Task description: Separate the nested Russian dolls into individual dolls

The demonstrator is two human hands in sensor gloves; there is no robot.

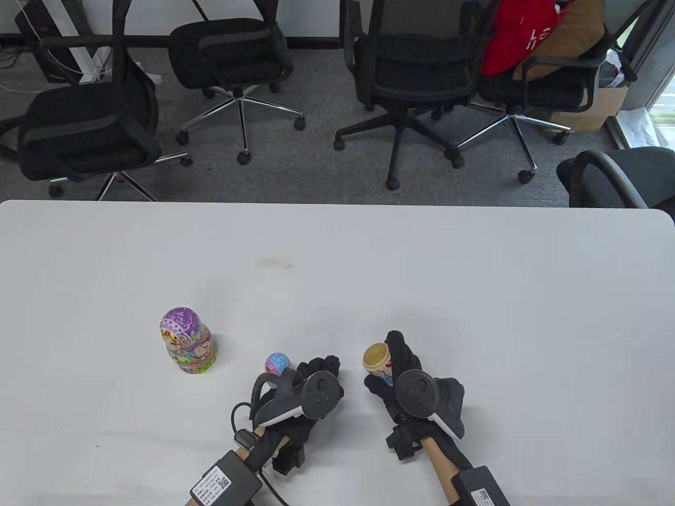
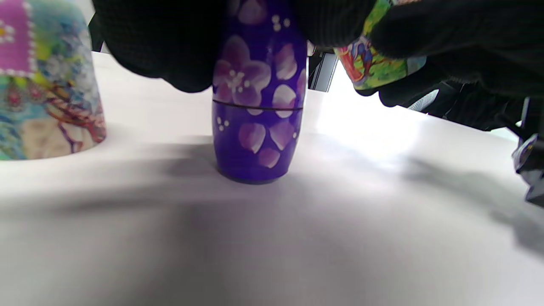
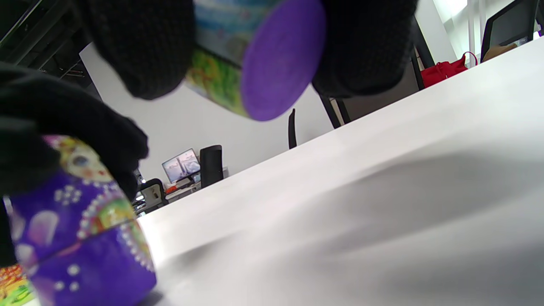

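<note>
A large multicoloured doll (image 1: 187,342) stands closed at the left; it also shows in the left wrist view (image 2: 42,85). My left hand (image 1: 285,371) grips the top of a smaller purple flowered doll (image 2: 257,119) that stands closed on the table; in the table view only its blue-pink head (image 1: 277,363) shows. My right hand (image 1: 382,363) holds a hollow doll half (image 1: 377,361), its wooden rim open toward the camera, tilted and above the table. Its purple base (image 3: 276,55) shows in the right wrist view, with the purple doll (image 3: 80,238) at lower left.
The white table (image 1: 422,274) stretches far and to the right of both hands. Several black office chairs (image 1: 411,68) stand on the floor beyond the table's far edge. A faint stain (image 1: 274,262) marks the middle of the table.
</note>
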